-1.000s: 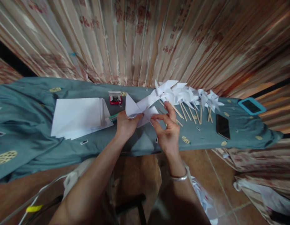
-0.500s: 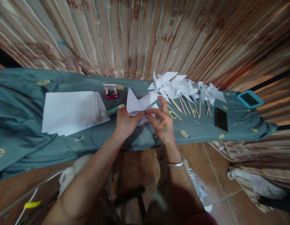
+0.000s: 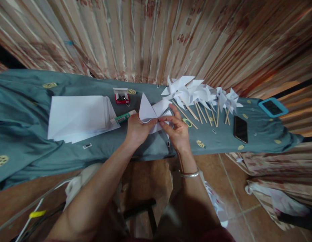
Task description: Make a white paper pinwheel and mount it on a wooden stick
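Between my hands is a white paper pinwheel with its blades curled toward the middle. My left hand is closed on its left side, the thumb pressing near the centre. At that centre the thumb and index finger of my right hand pinch the paper, the other fingers bent behind it. Whether a pin sits under the fingertips is hidden. Just left of my left hand lies a green and white glue stick. Behind it stands an open red box holding small dark pins.
A stack of white paper covers the left of the cloth-covered table. Several finished pinwheels on wooden sticks lie at the back right, near green-handled scissors. Farther right are a black phone and a blue-framed device.
The whole view has shifted slightly, so everything appears a little farther right. Both hands keep the same grip at the pinwheel's centre.
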{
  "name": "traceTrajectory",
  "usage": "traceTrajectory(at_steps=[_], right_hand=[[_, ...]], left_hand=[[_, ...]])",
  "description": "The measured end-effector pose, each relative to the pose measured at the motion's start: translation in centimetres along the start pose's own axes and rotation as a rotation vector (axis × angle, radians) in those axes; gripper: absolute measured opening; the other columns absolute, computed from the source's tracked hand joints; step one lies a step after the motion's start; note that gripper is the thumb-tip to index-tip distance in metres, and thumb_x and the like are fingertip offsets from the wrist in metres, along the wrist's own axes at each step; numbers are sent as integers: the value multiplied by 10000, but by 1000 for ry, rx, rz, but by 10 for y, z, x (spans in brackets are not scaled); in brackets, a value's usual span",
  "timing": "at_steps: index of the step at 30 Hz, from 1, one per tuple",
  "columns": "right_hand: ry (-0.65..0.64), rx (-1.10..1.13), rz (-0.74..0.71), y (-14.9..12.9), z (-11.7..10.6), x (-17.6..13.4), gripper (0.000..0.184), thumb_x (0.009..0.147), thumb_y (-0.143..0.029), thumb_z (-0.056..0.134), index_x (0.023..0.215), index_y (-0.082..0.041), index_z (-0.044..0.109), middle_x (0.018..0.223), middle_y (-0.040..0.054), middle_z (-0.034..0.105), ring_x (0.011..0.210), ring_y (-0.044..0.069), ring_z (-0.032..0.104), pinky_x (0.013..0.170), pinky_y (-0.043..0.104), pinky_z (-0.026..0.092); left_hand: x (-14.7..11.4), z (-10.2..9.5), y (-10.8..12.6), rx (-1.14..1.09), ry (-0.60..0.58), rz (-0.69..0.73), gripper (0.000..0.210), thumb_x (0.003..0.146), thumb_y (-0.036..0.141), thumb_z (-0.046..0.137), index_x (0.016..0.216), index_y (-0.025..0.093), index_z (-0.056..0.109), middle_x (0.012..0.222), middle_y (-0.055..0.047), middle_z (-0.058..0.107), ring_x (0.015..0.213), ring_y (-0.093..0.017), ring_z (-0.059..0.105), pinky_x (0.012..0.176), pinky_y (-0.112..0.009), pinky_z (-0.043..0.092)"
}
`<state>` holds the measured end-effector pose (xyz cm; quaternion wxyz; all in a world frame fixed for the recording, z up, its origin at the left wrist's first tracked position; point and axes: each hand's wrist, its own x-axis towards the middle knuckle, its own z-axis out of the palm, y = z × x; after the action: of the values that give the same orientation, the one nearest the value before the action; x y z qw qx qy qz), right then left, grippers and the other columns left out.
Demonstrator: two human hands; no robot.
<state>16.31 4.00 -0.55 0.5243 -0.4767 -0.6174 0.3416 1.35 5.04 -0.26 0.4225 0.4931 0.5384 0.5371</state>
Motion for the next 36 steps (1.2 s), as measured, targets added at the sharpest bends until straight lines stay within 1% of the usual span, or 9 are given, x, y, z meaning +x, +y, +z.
traceTrajectory(at_steps=[5, 10, 16, 21, 26, 31, 36], right_hand=[[-2, 41, 16, 2, 0, 0, 49, 777, -275, 733, 824, -266, 743, 1487, -11, 483, 1451, 253, 342, 1220, 499, 185], [-6, 44, 43, 3, 1, 0, 58, 774, -295, 734, 826, -269, 740, 1481, -13, 490, 1452, 251, 338, 1214, 508, 198], [6, 76, 66, 1, 1, 0, 51, 755, -288, 739, 803, -272, 744, 1452, -5, 529, 1442, 255, 354, 1211, 522, 199], [-3, 74, 81, -1, 1, 0, 69, 752, -325, 750, 795, -271, 746, 1447, -6, 536, 1439, 254, 363, 1212, 518, 209], [-5, 38, 86, 3, 1, 0, 77, 760, -341, 747, 800, -275, 745, 1443, -10, 541, 1429, 251, 378, 1213, 512, 211], [-5, 30, 71, 6, 2, 1, 49, 757, -297, 737, 799, -273, 738, 1432, -9, 546, 1401, 248, 414, 1199, 522, 236], [11, 21, 68, 4, 5, 0, 53, 747, -263, 731, 799, -267, 741, 1415, -3, 555, 1411, 247, 398, 1203, 514, 223]], left_hand=[[-1, 0, 2, 0, -16, -13, 145, 634, 210, 715, 752, 127, 729, 728, -35, 744, 677, -203, 688, 605, -265, 506], [-2, -1, 4, 29, -26, -24, 110, 632, 193, 718, 718, 125, 715, 703, -40, 727, 671, -202, 680, 600, -263, 496], [-2, 0, 2, 15, -31, -19, 123, 637, 213, 727, 725, 128, 715, 709, -34, 737, 679, -202, 687, 603, -260, 498], [-2, -1, 4, 45, -31, -14, 113, 640, 215, 727, 712, 129, 713, 701, -37, 739, 671, -205, 687, 583, -256, 490], [-3, -1, 2, 58, -40, -6, 109, 650, 210, 711, 720, 126, 710, 706, -39, 740, 683, -208, 691, 606, -263, 505], [-3, -2, -1, 69, -27, -2, 100, 644, 211, 716, 712, 137, 715, 699, -38, 740, 684, -212, 697, 593, -262, 505], [-4, -4, 4, 107, -21, 1, 101, 636, 199, 712, 713, 134, 719, 707, -45, 743, 684, -216, 697, 577, -264, 493]])
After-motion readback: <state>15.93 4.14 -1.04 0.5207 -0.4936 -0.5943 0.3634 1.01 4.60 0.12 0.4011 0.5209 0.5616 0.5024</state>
